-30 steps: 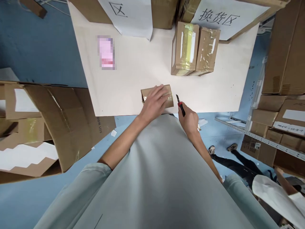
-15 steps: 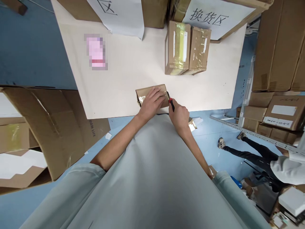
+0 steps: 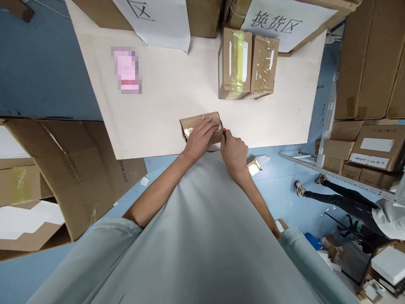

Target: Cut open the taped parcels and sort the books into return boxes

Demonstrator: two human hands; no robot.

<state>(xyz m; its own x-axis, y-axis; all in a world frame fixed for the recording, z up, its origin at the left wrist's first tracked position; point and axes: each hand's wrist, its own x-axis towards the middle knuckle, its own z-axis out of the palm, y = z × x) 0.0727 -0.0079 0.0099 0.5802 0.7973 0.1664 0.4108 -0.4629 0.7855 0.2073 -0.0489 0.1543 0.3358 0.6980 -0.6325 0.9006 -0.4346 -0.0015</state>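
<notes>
A small taped cardboard box [image 3: 198,120] lies at the table's near edge. Across its top rests my left hand [image 3: 202,134], fingers over the clear tape, holding the box against the table; the thumb is hidden. My right hand [image 3: 234,151] is closed around a red and black box cutter [image 3: 224,133] at the box's right end. Most of the cutter's handle is inside my fist, and I cannot make out its blade clearly.
Two taped boxes, one left [image 3: 236,63] and one right [image 3: 265,65], stand on the white table [image 3: 158,105]. Large boxes with paper signs [image 3: 278,23] line the back. A pixelated pink item [image 3: 127,69] lies left. Beyond a metal rack [image 3: 332,177], another person [image 3: 344,202] stands right.
My right hand has shifted slightly left and up, bringing the box cutter closer to the box's right end. The box and my left hand stay almost still.
</notes>
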